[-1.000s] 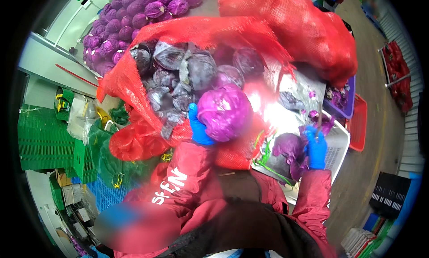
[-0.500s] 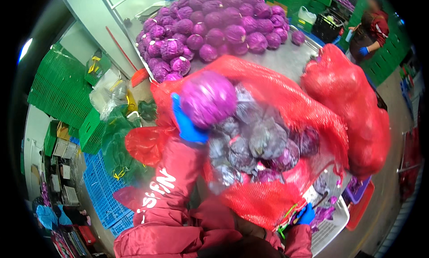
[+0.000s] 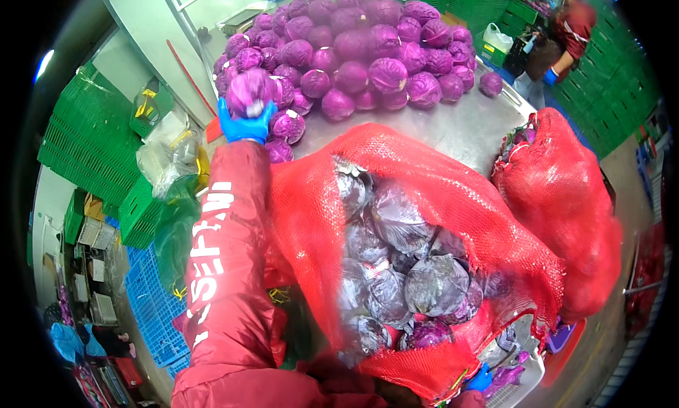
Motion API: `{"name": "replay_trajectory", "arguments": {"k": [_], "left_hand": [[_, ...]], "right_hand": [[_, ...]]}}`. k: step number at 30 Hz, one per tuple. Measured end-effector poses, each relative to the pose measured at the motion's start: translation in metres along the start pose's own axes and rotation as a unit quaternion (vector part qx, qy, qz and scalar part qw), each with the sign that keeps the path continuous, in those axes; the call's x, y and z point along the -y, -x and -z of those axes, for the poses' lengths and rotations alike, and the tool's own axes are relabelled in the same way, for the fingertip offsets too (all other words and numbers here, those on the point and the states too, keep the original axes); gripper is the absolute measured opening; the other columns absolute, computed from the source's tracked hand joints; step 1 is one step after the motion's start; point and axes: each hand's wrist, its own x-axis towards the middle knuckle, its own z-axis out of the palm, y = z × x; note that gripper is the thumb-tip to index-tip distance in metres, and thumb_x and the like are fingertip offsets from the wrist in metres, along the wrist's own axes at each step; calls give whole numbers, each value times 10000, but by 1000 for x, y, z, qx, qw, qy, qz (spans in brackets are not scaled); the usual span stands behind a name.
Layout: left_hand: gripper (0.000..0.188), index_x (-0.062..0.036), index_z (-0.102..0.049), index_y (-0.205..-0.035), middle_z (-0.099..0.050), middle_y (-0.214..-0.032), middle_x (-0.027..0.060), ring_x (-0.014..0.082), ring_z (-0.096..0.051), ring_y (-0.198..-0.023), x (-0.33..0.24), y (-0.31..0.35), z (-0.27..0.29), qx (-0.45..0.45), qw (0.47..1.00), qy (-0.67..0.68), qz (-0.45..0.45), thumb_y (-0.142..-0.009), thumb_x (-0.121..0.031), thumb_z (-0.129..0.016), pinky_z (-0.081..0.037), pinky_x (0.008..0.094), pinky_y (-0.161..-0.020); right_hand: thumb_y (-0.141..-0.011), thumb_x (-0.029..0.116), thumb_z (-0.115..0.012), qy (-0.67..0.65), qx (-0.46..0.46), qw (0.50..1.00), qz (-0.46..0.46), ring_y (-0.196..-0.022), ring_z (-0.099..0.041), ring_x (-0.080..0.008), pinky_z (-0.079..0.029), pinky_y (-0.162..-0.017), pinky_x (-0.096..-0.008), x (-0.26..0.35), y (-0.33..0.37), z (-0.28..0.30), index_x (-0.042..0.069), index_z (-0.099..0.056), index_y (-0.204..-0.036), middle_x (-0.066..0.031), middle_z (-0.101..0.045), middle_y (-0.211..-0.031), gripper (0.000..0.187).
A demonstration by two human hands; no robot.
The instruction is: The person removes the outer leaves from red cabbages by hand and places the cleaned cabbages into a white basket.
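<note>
- Nearest, the blue-gloved right hand [image 3: 482, 378] is mostly hidden at the lip of an open sack; whether its grip is spread or pressed together, I cannot tell.
- Beside it, purple leaf trimmings [image 3: 506, 376] lie in a white plastic crate [image 3: 529, 385].
- The open red mesh sack [image 3: 308, 217] gapes toward the person, with dark-leaved red cabbages [image 3: 436, 284] heaped inside.
- A second, full red mesh sack [image 3: 555, 210] stands to its right.
- Farther out, the left arm reaches forward; the gloved left hand [image 3: 246, 127] has its grip cupped, thumb and fingers apart, around the near side of one bright red cabbage [image 3: 251, 90] — held at the pile's left front.
- The cabbage pile [image 3: 353, 76] covers the back of the metal table [image 3: 453, 136].
- Beyond the table's right end — a co-worker [image 3: 566, 33] near stacked green crates [image 3: 608, 90].
</note>
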Motion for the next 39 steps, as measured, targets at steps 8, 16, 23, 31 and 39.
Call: {"name": "replay_trajectory", "arguments": {"k": [8,16,23,31,39], "left_hand": [[679,47,-332,-1354,-412,-1351,256,433,-428,-1224,25,10,-37,91,975,-185,87,-874,-394,-527,-348,550,-1023],[544,4,-436,-1299,-490,-1299,216,399,-512,-1149,25,35,3,30,960,-261,97,-895,-353,-513,-466,510,-905],[537,22,-358,-1362,-400,-1394,190,337,-452,-1229,30,129,-44,141,886,-419,137,-955,-324,-408,-377,424,-1012],[573,86,-412,-1291,-550,-1200,237,291,-614,-1001,123,310,-40,335,761,-448,329,-846,-255,-531,-498,356,-863],[516,-5,-449,-1306,-512,-1288,93,190,-476,-1181,160,471,-30,318,626,-529,476,-831,-119,-614,-369,322,-992]], "right_hand": [[-841,275,-589,-48,29,998,-28,-665,-569,-204,-479,-607,-378,-20,-13,16,-24,-600,-830,-102,-615,-772,299],[-864,239,-570,-4,-16,1000,-16,-575,-489,-135,-395,-510,-304,70,58,-16,3,-609,-771,-27,-559,-646,257],[-873,174,-525,-109,48,988,-95,-691,-585,-216,-487,-612,-347,104,71,-15,64,-600,-898,-88,-621,-804,135],[-895,267,-570,-126,96,979,-127,-403,-447,-105,-337,-351,-244,112,73,-16,65,-611,-854,-10,-545,-581,210],[-891,206,-563,-108,47,987,-112,-388,-449,-108,-332,-335,-249,106,40,68,62,-629,-832,-14,-572,-617,169]]}}
